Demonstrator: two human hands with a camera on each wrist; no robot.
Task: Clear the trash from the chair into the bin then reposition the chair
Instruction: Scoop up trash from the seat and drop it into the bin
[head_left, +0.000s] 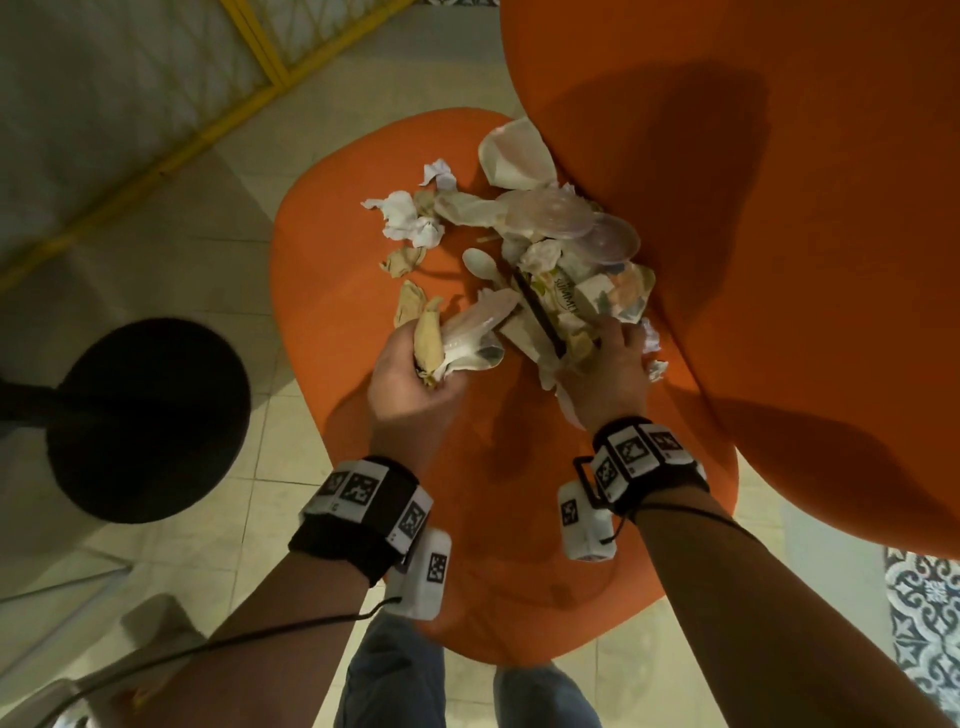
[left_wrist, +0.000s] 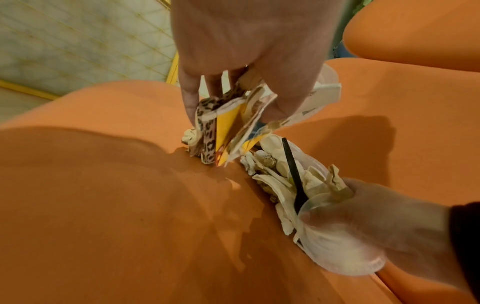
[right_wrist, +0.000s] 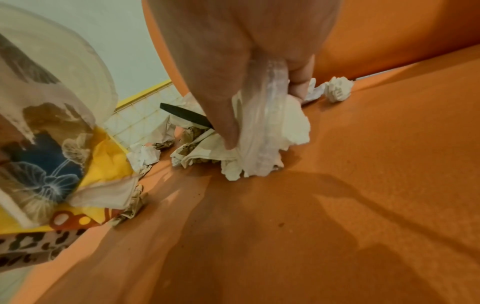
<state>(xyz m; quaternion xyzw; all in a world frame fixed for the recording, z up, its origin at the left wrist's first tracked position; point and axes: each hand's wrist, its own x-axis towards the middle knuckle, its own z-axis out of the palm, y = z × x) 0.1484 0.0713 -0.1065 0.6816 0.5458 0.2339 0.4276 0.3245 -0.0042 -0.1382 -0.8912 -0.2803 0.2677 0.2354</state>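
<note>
An orange chair seat (head_left: 343, 249) carries a pile of trash (head_left: 550, 234): crumpled napkins (head_left: 410, 218), clear plastic lids, a white spoon (head_left: 478, 262), wrappers and a paper plate (head_left: 519, 156). My left hand (head_left: 410, 374) grips a bundle of printed wrappers (left_wrist: 223, 131) and a clear lid just above the seat. My right hand (head_left: 608, 369) grips a white napkin and clear plastic (right_wrist: 267, 127) at the near edge of the pile. A black plastic fork (head_left: 537, 312) pokes out beside its fingers. No bin is clearly visible.
The orange chair back (head_left: 753, 182) rises right behind the pile. On the tiled floor to the left stands a black round object (head_left: 150, 415) with a dark bar. A yellow-framed panel (head_left: 249, 57) runs along the far left. Patterned tiles (head_left: 924, 623) lie at right.
</note>
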